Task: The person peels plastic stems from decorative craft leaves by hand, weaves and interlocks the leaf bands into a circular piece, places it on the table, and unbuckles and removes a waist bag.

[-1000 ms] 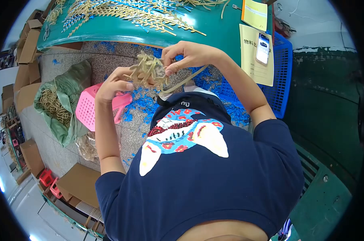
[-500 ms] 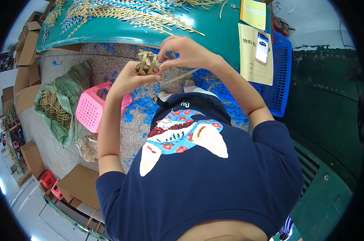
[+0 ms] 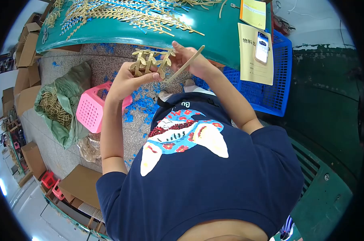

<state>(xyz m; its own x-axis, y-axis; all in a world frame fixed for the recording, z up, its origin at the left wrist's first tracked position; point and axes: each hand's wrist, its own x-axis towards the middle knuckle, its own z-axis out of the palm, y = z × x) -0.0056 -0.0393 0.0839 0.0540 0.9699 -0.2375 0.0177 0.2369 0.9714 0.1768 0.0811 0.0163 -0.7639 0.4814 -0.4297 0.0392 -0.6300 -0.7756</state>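
Note:
A gold leaf-shaped trim [image 3: 150, 63], cut like a vine with small leaves, is bunched in several loops between my hands above the floor. My left hand [image 3: 125, 83] is closed around its left side, the thumb lying along the lower edge. At the right end of the loops, my right hand [image 3: 192, 62] has its fingers curled against the trim; some fingertips are hidden behind it. A plain flat tail of the strip [image 3: 188, 63] slants up in front of the right palm.
More gold and blue leaf strips [image 3: 121, 16] lie on the green table [image 3: 214, 44]. A phone [image 3: 262, 48] rests on a paper folder [image 3: 250, 68] above a blue crate [image 3: 284, 76]. To the left are a pink stool [image 3: 89, 110] and a green sack [image 3: 75, 80]. Blue scraps litter the floor.
The loops have spread wider and their leaves now face me. My right hand has shifted slightly right and turned, and the strip's tail has swung upward across it.

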